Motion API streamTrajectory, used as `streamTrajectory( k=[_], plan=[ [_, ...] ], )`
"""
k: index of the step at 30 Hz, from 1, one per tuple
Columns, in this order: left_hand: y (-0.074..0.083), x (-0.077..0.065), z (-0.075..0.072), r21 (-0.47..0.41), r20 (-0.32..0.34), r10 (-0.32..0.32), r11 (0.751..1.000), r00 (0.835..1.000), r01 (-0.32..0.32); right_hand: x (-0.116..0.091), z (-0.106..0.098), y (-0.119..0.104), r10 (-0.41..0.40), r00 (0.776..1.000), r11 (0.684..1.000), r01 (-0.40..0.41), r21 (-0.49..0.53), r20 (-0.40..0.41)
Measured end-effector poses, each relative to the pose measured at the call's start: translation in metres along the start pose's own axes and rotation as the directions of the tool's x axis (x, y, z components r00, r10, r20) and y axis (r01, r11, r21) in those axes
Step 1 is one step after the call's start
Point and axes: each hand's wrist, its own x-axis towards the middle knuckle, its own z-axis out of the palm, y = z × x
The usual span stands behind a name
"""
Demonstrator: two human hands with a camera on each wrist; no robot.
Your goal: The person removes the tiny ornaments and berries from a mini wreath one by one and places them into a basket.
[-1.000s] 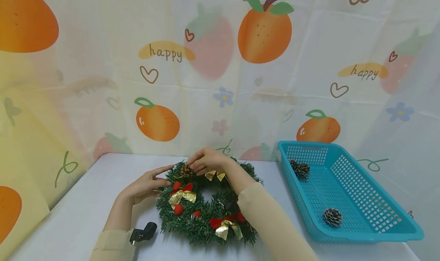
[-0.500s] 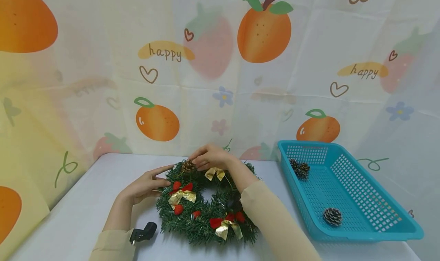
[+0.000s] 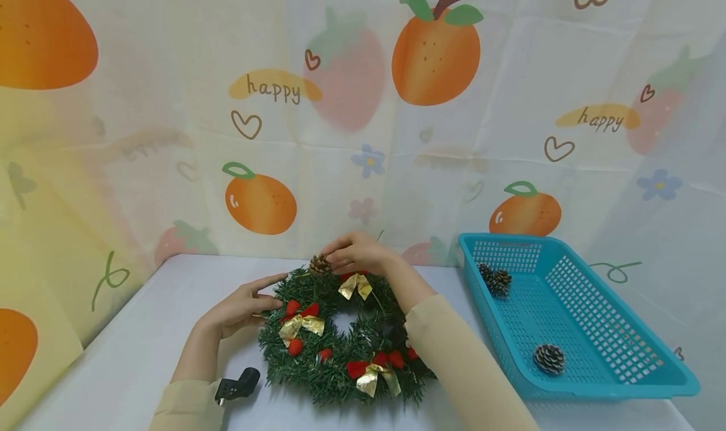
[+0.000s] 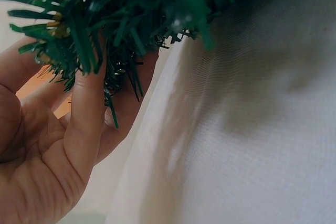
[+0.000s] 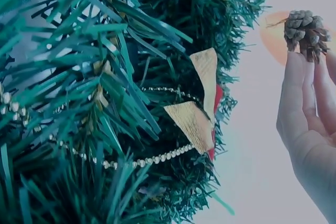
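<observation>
A green Christmas wreath [image 3: 312,371] with gold and red bows and red berries lies on the table. My left hand [image 3: 241,306] grips its left edge, and in the left wrist view the fingers [image 4: 86,121] reach in among the green tinsel needles. Just above the wreath's far side, my right hand [image 3: 361,254] pinches a brown pine cone [image 3: 319,264] by its fingertips. The right wrist view shows this pine cone [image 5: 306,32] apart from the greenery, with a thin wire or string sticking out at its left.
To the right stands a blue plastic basket [image 3: 510,362] with several pine cones inside; one frosted pine cone [image 3: 549,359] lies near its front. A gold bow [image 5: 197,108] and a bead string [image 5: 152,161] decorate the wreath. A patterned cloth [image 3: 351,185] hangs behind.
My right hand has lifted the pine cone up and slightly right, off the wreath's upper left part. The left hand has stayed in place.
</observation>
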Motion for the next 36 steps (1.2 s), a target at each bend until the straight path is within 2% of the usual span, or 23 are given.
streamTrajectory(
  k=[10,27,31,34,36],
  plan=[
    [-0.003,0.002,-0.001,0.001,0.010,0.016,1.000,1.000,-0.016,-0.006,-0.013,0.001,0.000,1.000,1.000,0.000,0.024,-0.012],
    [-0.001,0.000,0.000,0.003,0.000,0.007,1.000,1.000,-0.007,-0.022,-0.038,0.007,0.015,0.997,0.998,-0.011,0.056,-0.077],
    [-0.001,0.000,0.000,0.002,0.003,0.013,1.000,1.000,-0.013,-0.027,-0.047,0.010,-0.010,0.997,0.999,0.013,0.046,-0.074],
    [-0.001,0.000,0.000,0.001,0.001,0.014,1.000,1.000,-0.014,-0.025,-0.059,0.021,-0.067,0.997,0.996,0.070,0.050,-0.047],
    [-0.001,0.000,0.000,0.001,-0.001,0.013,1.000,1.000,-0.013,-0.002,-0.081,0.052,-0.111,0.994,0.991,0.111,0.077,-0.009]
  ],
)
